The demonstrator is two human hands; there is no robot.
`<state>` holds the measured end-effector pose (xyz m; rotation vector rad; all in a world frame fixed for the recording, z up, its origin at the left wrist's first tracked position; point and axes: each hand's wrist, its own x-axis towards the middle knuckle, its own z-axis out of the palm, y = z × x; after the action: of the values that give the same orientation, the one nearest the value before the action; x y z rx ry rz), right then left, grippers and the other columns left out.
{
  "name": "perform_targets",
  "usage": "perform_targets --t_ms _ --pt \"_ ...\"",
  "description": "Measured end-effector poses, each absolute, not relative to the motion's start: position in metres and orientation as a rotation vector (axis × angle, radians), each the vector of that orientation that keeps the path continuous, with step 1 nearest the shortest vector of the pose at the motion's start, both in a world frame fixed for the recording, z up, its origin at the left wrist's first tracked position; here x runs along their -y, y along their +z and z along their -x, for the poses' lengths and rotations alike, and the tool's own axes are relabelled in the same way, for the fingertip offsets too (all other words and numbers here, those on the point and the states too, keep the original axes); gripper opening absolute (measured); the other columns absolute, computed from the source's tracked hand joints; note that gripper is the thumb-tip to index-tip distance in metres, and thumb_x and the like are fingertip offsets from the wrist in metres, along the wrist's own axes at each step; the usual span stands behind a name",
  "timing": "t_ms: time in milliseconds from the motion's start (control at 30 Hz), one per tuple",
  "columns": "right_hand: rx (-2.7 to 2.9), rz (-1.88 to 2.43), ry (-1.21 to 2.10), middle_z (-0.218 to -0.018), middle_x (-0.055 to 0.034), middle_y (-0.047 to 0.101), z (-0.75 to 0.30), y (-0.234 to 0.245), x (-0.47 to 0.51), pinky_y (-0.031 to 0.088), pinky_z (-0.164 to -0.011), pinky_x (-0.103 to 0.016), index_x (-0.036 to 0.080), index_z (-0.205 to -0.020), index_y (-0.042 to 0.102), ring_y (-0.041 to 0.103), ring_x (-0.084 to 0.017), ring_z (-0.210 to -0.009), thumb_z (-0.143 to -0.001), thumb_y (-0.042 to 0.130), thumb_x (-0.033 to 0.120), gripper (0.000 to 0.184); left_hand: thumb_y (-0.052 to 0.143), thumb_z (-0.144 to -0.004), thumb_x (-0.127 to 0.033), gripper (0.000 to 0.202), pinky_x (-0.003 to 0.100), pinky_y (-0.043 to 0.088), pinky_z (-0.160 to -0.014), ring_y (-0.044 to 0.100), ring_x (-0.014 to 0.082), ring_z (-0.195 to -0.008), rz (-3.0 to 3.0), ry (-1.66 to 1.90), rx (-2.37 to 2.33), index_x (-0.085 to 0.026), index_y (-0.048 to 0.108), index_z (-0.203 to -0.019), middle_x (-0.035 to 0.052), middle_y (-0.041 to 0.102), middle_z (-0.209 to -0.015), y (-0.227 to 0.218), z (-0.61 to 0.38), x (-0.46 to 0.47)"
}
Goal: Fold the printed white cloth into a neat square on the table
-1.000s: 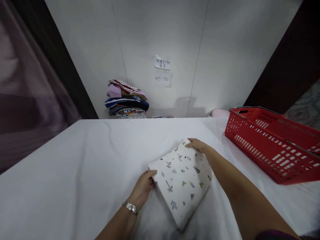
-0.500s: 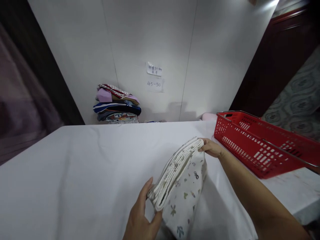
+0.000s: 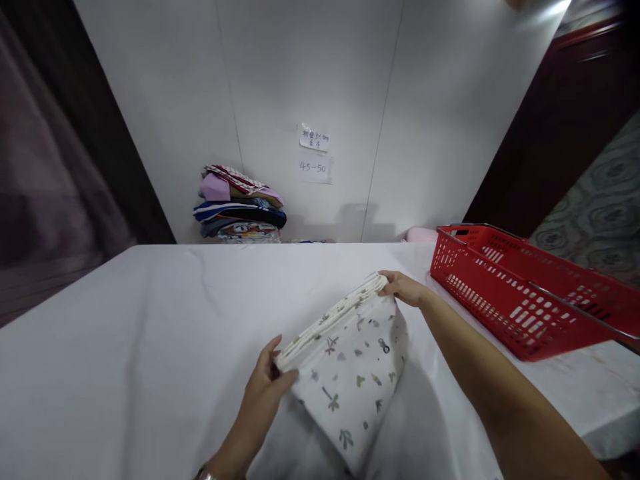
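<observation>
A folded white cloth (image 3: 350, 373) printed with small green and grey plant figures is held up between my two hands, slanting over the white-covered table (image 3: 165, 347). My left hand (image 3: 267, 380) pinches its lower left corner, thumb on the near face and fingers behind. At the upper right corner, my right hand (image 3: 403, 288) grips the stacked layers. Several layers show along the top edge, pressed close together. The cloth's lower part hangs toward me, and its bottom end runs near the frame's lower edge.
A red plastic basket (image 3: 500, 300) with metal handles stands on the right of the table. Folded clothes (image 3: 243, 207) are piled at the back left. Paper labels (image 3: 315, 167) hang on the grey wall, and a pink object (image 3: 421, 234) sits near the basket.
Both hands have moved left with the cloth, the left one also upward. The cloth's layers are closer together at the top, and its printed face now shows more broadly.
</observation>
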<state>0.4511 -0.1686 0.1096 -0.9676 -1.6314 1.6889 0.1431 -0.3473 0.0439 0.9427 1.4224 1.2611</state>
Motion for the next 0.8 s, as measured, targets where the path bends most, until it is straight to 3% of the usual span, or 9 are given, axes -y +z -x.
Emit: perform_targets --t_ms 100,200,367,600,700,800 --pt "1.649 1.106 1.676 -0.089 -0.0022 0.068 -0.427 0.086 0.147 0.049 -0.072 -0.029 0.019 -0.1 0.062 0.063 -0.018 -0.079 -0.053 0.068 0.012 0.047 0.063 -0.066 -0.023 0.064 0.031 0.048 -0.079 0.059 0.0213 -0.095 -0.726 1.12 -1.415 -0.018 0.041 -0.126 0.0091 0.059 -0.11 0.035 -0.131 0.328" --pt "1.682 1.346 1.606 -0.093 -0.0035 0.067 -0.405 0.061 0.128 0.051 -0.07 -0.03 0.02 -0.104 0.061 0.062 -0.02 -0.08 -0.054 0.068 0.013 0.051 0.063 -0.07 -0.031 0.058 0.033 0.051 -0.073 0.063 0.0211 -0.085 -0.607 0.972 -1.354 -0.016 0.044 -0.122 0.011 0.063 -0.105 0.03 -0.123 0.315" --pt "1.813 1.509 1.303 -0.086 -0.0059 0.067 -0.378 0.052 0.099 0.051 -0.068 -0.032 0.019 -0.116 0.057 0.062 -0.021 -0.076 -0.055 0.071 0.013 0.063 0.066 -0.068 -0.031 0.056 0.031 0.051 -0.069 0.063 0.0188 -0.08 -0.608 0.995 -1.475 -0.015 0.045 -0.118 0.0113 0.063 -0.102 0.028 -0.118 0.31" --pt "1.85 1.388 1.012 -0.127 -0.0103 0.05 -0.313 0.055 0.078 0.039 -0.094 -0.038 0.023 -0.135 0.037 0.051 -0.024 -0.108 -0.066 0.067 0.017 0.075 0.064 -0.067 -0.035 0.048 0.026 0.049 -0.058 0.061 0.0157 -0.07 -0.7 0.991 -1.602 -0.015 0.052 -0.109 0.0088 0.063 -0.094 0.021 -0.107 0.298" --pt "1.94 1.348 0.933 -0.131 -0.0093 0.047 -0.298 0.042 0.098 0.038 -0.095 -0.042 0.024 -0.131 0.043 0.05 -0.025 -0.111 -0.07 0.063 0.023 0.064 0.065 -0.065 -0.037 0.049 0.025 0.048 -0.054 0.059 0.0157 -0.071 -0.746 0.998 -1.676 -0.016 0.054 -0.107 0.0084 0.062 -0.094 0.016 -0.101 0.295" --pt "2.027 1.314 0.911 -0.123 -0.0075 0.054 -0.302 0.026 0.14 0.039 -0.095 -0.043 0.024 -0.116 0.057 0.051 -0.025 -0.11 -0.075 0.059 0.027 0.042 0.065 -0.066 -0.037 0.05 0.027 0.05 -0.059 0.06 0.0156 -0.071 -0.715 1.018 -1.61 -0.014 0.051 -0.109 0.0095 0.062 -0.094 0.013 -0.099 0.297"
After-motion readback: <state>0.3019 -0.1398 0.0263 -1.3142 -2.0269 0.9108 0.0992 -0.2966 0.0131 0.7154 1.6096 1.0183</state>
